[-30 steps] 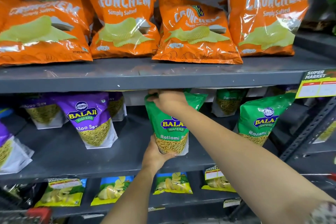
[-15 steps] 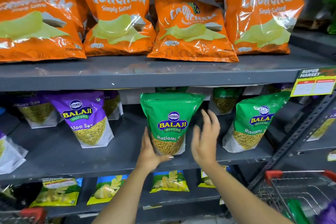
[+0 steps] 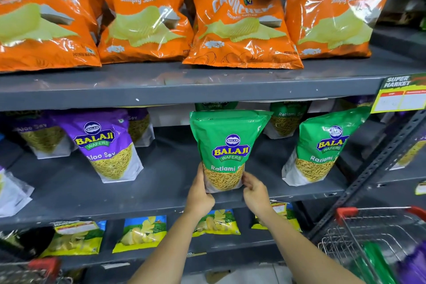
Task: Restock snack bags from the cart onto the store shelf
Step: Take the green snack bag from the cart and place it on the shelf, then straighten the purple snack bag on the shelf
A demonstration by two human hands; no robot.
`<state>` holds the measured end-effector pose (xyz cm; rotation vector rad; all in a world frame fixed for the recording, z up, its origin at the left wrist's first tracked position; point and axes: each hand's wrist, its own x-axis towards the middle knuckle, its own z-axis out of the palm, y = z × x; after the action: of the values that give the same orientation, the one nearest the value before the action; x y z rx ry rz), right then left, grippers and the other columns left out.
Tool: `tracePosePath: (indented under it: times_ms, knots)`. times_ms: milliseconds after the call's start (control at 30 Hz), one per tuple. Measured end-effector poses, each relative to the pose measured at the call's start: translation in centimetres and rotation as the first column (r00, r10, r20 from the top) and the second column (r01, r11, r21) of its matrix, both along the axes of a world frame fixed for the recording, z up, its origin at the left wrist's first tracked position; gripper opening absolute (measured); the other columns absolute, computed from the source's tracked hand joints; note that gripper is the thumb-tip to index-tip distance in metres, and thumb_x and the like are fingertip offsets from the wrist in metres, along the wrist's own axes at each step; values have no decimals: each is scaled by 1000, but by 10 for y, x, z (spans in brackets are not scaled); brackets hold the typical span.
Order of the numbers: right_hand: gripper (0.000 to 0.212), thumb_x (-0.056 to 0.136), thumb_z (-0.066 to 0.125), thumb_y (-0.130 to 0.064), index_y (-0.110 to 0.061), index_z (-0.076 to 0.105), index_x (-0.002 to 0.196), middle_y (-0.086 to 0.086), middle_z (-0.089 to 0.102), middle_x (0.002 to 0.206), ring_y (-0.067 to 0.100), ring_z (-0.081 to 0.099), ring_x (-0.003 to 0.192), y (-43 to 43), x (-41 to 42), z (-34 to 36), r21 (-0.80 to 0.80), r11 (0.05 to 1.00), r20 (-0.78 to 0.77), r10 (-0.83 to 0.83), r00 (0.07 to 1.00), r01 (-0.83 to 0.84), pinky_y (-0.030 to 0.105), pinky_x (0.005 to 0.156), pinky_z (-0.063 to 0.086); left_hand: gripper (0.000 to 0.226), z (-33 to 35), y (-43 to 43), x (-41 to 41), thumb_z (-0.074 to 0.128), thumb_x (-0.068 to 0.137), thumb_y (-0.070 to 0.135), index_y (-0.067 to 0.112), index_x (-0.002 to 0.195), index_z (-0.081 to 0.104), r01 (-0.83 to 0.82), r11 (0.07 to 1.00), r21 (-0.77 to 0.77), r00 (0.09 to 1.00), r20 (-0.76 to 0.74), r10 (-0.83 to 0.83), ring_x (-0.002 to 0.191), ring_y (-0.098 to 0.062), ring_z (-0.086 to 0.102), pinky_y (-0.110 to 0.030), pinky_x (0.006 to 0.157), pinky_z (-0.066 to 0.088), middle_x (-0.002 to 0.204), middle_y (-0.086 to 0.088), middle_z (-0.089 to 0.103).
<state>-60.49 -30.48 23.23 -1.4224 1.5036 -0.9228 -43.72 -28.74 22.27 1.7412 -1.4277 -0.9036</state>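
Observation:
A green Ratlami Sev bag (image 3: 229, 140) stands upright on the middle grey shelf (image 3: 161, 193), near its front edge. My left hand (image 3: 199, 193) grips the bag's lower left corner. My right hand (image 3: 254, 191) pinches its lower right corner. Another green bag (image 3: 322, 147) stands to the right on the same shelf. The wire cart (image 3: 373, 237) with red handle corners is at the lower right, with green and purple bags blurred inside it.
Purple Aloo Sev bags (image 3: 106, 145) stand left on the middle shelf. Orange Crunchem bags (image 3: 145, 11) fill the top shelf. Yellow-blue chip bags (image 3: 140, 233) lie on the bottom shelf. A price tag (image 3: 401, 94) hangs at the right; a slotted upright (image 3: 378, 168) slants beside it.
My right hand came down from the bag's top, opened beside it, and now holds its lower right corner. My left hand stays at the lower left. The cart came into view.

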Motion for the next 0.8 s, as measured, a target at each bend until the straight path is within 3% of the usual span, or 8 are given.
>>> tracePosePath:
  times_ms: [233,333,400,467,533,567,667,800]
  knots:
    - [58,80,35,15,-8,53,130,7,64,118,12,57,111,-3,-5,-10,19,999,8,-45,999,45,20,94,41,104,-7,6,6,51,77,-8,51,147,1,22,999,-25,1000,-4,-22,121,-22,57,-27,80,49,149,6,45]
    - [45,83,44,10,-6,57,123,8,65,115,23,61,108,22,2,-30,-56,960,59,-273,960,276,29,95,44,97,-11,21,27,49,78,-9,42,150,9,-138,984,-109,990,0,138,123,-15,55,-28,92,49,147,7,46]
    - [26,83,53,-5,-13,64,104,4,66,98,21,62,90,52,19,-44,-270,916,-79,-327,942,295,34,84,51,82,-11,32,53,49,75,-13,24,146,32,-409,885,-223,912,-131,388,102,-18,59,-37,92,52,132,-1,55]
    - [16,78,52,-19,-21,65,87,-4,62,83,14,59,76,76,55,-47,-392,919,-178,-129,976,50,34,72,51,67,-5,43,94,50,73,-16,10,135,48,-715,659,-232,697,-311,646,85,-26,56,-44,88,51,121,-14,57]
    - [16,75,51,-22,-24,65,83,-10,59,78,9,58,71,79,103,-45,-398,905,-236,60,970,-153,30,68,51,57,1,49,149,50,73,-16,4,127,53,-853,480,-206,522,-325,788,87,-36,57,-48,90,47,119,-24,55]
    - [18,75,51,-23,-25,65,86,-11,58,79,6,58,70,75,128,-38,-380,903,-237,117,964,-203,29,68,51,56,3,50,179,50,74,-14,4,127,53,-865,457,-206,500,-297,813,94,-40,58,-50,94,46,121,-24,54]
    - [40,76,58,-27,-26,59,116,-6,60,102,9,60,89,41,202,-20,-205,936,-194,249,949,-288,35,90,50,75,12,45,261,62,74,-5,10,142,36,-807,574,-141,591,-204,781,124,-39,51,-50,107,40,141,-19,44]
    - [107,60,82,-43,-26,21,147,-2,31,149,15,37,135,-11,273,5,84,930,-3,360,933,-359,38,111,37,125,11,30,325,81,58,4,23,152,1,-511,856,-82,858,-102,503,144,-29,29,-48,116,31,159,-13,21]
